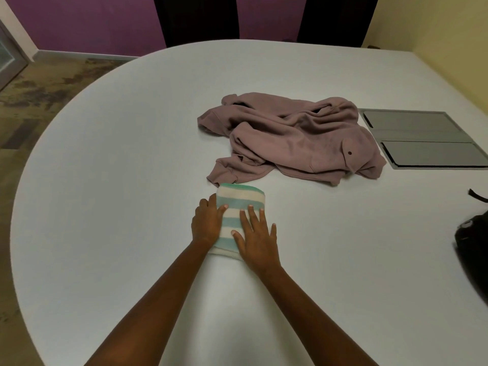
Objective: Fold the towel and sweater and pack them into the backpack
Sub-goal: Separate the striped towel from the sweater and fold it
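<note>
A teal-and-cream striped towel (239, 200) lies folded into a small rectangle on the white table (118, 180). My left hand (207, 224) lies against the towel's left edge, its thumb on top. My right hand (257, 237) presses flat on the towel's right half, fingers straight. A mauve sweater (298, 140) lies crumpled just beyond the towel. The black backpack (472, 249) shows only partly at the right edge of the view.
A grey hatch panel (422, 138) with two lids is set into the table to the right of the sweater. Dark chairs (195, 18) stand behind the table's far edge. The table's curved edge runs along the left, with carpet (39, 88) beyond it.
</note>
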